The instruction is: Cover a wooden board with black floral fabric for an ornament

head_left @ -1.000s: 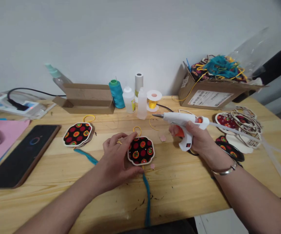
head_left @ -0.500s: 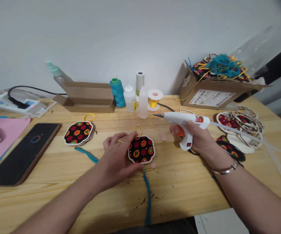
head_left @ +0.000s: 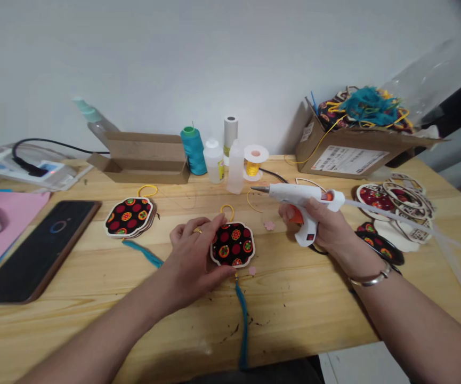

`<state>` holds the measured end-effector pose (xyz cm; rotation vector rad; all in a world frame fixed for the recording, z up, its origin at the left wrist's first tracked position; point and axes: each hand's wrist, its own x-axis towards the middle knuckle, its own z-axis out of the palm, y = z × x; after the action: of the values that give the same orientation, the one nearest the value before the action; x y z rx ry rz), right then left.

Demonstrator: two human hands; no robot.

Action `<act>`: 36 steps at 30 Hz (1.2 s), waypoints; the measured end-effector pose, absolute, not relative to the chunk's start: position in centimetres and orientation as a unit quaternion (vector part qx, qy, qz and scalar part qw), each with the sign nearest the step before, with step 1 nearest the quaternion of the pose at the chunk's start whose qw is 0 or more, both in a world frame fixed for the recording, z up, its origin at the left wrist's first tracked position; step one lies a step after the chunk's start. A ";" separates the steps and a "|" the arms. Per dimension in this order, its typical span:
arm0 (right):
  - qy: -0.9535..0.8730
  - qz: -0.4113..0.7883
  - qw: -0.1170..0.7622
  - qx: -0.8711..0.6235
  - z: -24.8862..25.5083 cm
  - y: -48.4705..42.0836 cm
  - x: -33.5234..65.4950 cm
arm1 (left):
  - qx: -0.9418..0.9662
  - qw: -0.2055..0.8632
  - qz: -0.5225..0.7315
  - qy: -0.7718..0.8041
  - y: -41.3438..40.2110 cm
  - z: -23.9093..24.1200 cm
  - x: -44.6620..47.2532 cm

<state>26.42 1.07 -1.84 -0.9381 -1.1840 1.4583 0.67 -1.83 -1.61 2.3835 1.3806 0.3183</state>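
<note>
Left hand (head_left: 190, 261) pinching black floral fabric ornament with scalloped pale rim (head_left: 235, 245), thumb near edge, fingers far edge; ornament mid-scene on light wooden table (head_left: 190, 341), teal tassel (head_left: 243, 320) trailing near. Right hand (head_left: 330, 226) wrapped around white glue gun with orange trigger (head_left: 294, 194), nozzle pointing left. Matching ornament stack (head_left: 128, 217) at left.

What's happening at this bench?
A person has both hands busy. The left hand holds a dark floral pendant by its edges, its teal tassel trailing toward the near edge of the table. The right hand grips a white glue gun, nozzle apart from the pendant. Off to the left lies a stack of similar pendants.
</note>
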 end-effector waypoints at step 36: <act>-0.535 0.669 0.346 -0.383 -2.0 0.5 24.3 | 0.822 0.220 0.141 0.506 -1.7 -1.1 0.7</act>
<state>24.29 0.53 -2.00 -0.9954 -1.3877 1.7363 0.67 -1.72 -1.15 2.2735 1.3990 0.3888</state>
